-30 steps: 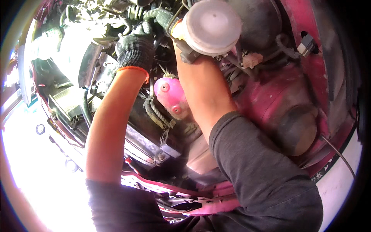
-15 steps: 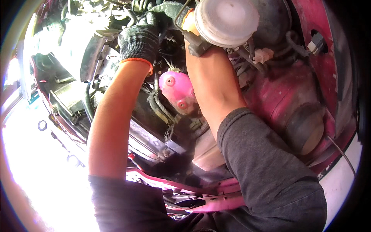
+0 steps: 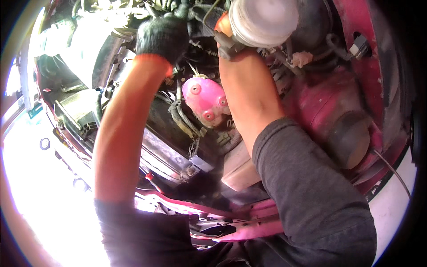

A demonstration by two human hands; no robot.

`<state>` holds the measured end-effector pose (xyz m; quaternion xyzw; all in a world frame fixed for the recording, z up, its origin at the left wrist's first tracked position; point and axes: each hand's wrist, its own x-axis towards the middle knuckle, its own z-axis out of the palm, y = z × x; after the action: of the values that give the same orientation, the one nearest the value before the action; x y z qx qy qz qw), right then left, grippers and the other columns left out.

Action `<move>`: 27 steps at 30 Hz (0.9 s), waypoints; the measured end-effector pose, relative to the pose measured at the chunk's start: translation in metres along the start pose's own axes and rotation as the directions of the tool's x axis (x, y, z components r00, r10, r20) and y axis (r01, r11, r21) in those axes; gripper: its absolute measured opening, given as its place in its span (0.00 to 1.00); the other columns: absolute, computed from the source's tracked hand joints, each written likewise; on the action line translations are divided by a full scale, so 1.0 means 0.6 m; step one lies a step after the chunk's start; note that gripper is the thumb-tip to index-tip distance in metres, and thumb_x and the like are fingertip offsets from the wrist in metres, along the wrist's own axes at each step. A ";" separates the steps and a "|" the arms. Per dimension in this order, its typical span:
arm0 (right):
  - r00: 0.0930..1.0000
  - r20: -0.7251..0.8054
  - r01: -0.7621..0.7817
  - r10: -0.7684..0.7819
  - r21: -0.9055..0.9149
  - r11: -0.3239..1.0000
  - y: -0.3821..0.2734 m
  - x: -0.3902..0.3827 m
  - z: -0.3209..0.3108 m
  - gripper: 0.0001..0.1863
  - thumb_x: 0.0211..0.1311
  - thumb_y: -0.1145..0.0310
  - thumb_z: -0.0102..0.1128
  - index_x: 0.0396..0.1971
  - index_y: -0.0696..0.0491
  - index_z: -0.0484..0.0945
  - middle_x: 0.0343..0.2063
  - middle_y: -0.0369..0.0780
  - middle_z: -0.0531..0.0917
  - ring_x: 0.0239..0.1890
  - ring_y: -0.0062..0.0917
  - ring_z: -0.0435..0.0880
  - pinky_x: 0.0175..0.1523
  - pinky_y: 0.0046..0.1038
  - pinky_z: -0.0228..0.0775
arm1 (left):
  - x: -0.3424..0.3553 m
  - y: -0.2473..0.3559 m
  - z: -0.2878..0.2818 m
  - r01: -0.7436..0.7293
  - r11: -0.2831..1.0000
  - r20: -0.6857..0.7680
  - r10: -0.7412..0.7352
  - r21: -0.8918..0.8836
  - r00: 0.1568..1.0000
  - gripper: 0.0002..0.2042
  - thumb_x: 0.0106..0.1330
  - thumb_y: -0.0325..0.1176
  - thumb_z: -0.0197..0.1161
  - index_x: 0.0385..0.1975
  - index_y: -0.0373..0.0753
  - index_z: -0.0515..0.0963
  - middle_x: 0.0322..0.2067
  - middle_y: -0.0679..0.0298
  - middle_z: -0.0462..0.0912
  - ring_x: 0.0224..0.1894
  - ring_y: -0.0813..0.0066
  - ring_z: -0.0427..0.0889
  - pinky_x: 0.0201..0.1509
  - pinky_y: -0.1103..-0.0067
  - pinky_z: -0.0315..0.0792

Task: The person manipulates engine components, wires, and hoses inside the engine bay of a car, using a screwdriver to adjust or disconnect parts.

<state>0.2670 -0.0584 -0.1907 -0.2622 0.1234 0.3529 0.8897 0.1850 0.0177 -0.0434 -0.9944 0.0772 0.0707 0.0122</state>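
My left hand (image 3: 163,39), in a dark knit glove with an orange cuff, reaches into the far part of the engine bay among hoses and metal parts. Motion smears its fingers, and I cannot make out what they touch. Close to its right is my right hand (image 3: 201,20), also gloved, its orange cuff partly behind a round whitish reservoir (image 3: 265,22). Its fingers are mostly hidden among the dark parts. A dark connector-like piece (image 3: 229,46) lies across my right wrist. Between my forearms sits a pink metal bracket (image 3: 202,95) with several bolt holes.
A ribbed hose (image 3: 183,116) runs beside the bracket. Nearer are a pale plastic container (image 3: 242,167) and the pink front crossmember (image 3: 253,231). To the right stand the pink inner fender (image 3: 320,102) and a loose grey connector (image 3: 358,46). Strong glare covers the left side.
My left hand has shifted slightly right, with its wrist turned and its forearm swung a little left. My right forearm has moved slightly right, its hand still deep among the parts.
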 end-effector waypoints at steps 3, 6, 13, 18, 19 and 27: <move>0.999 0.024 -0.041 0.042 -0.030 0.999 0.006 -0.004 0.021 0.11 0.58 0.69 0.61 0.41 0.53 0.80 0.38 0.38 0.84 0.40 0.30 0.82 0.48 0.39 0.77 | -0.122 0.037 -0.051 -0.072 0.956 -0.040 0.064 -0.284 0.997 0.22 0.55 0.33 0.60 0.53 0.40 0.71 0.46 0.53 0.80 0.33 0.56 0.83 0.33 0.63 0.76; 0.998 -0.044 -0.052 0.047 -0.123 0.991 -0.038 -0.025 -0.021 0.11 0.58 0.69 0.61 0.41 0.53 0.80 0.38 0.38 0.84 0.40 0.30 0.82 0.48 0.39 0.77 | -0.212 0.105 -0.089 -0.195 0.871 -0.066 0.185 -0.450 0.980 0.25 0.51 0.32 0.63 0.53 0.38 0.72 0.46 0.54 0.80 0.33 0.57 0.82 0.34 0.65 0.75; 0.972 -0.087 -0.235 0.220 -0.267 0.935 -0.044 -0.059 0.009 0.11 0.58 0.69 0.61 0.41 0.53 0.80 0.38 0.38 0.84 0.40 0.30 0.82 0.48 0.39 0.77 | -0.406 0.132 -0.135 0.086 0.642 -0.014 -0.150 -0.762 0.989 0.24 0.50 0.25 0.61 0.51 0.35 0.76 0.39 0.52 0.83 0.34 0.54 0.84 0.38 0.67 0.77; 0.952 -0.146 -0.305 0.270 -0.351 0.885 -0.049 -0.089 0.023 0.11 0.58 0.68 0.61 0.41 0.53 0.80 0.38 0.38 0.84 0.40 0.30 0.82 0.48 0.40 0.77 | -0.434 0.128 -0.105 0.075 0.576 -0.061 -0.214 -0.814 0.975 0.22 0.53 0.28 0.60 0.51 0.35 0.76 0.39 0.50 0.83 0.36 0.50 0.84 0.39 0.66 0.78; 0.955 -0.140 -0.294 0.260 -0.368 0.882 -0.049 -0.088 0.022 0.12 0.56 0.67 0.60 0.41 0.53 0.80 0.38 0.38 0.84 0.41 0.30 0.82 0.49 0.41 0.77 | -0.432 0.120 -0.095 0.047 0.595 -0.079 -0.184 -0.803 0.980 0.23 0.54 0.29 0.62 0.53 0.35 0.75 0.42 0.49 0.82 0.37 0.50 0.83 0.39 0.65 0.77; 0.974 -0.125 -0.224 0.191 -0.347 0.911 -0.018 -0.073 0.004 0.16 0.50 0.66 0.56 0.41 0.50 0.79 0.38 0.38 0.83 0.41 0.31 0.82 0.50 0.42 0.78 | -0.446 0.121 -0.068 0.088 0.520 0.018 -0.139 -0.850 0.990 0.23 0.58 0.35 0.60 0.55 0.35 0.74 0.42 0.50 0.82 0.37 0.50 0.83 0.38 0.64 0.78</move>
<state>0.2433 -0.0885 -0.1671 -0.4211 0.1231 0.4500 0.7778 -0.0825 -0.0146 0.0340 -0.8794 -0.0316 0.0722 -0.4696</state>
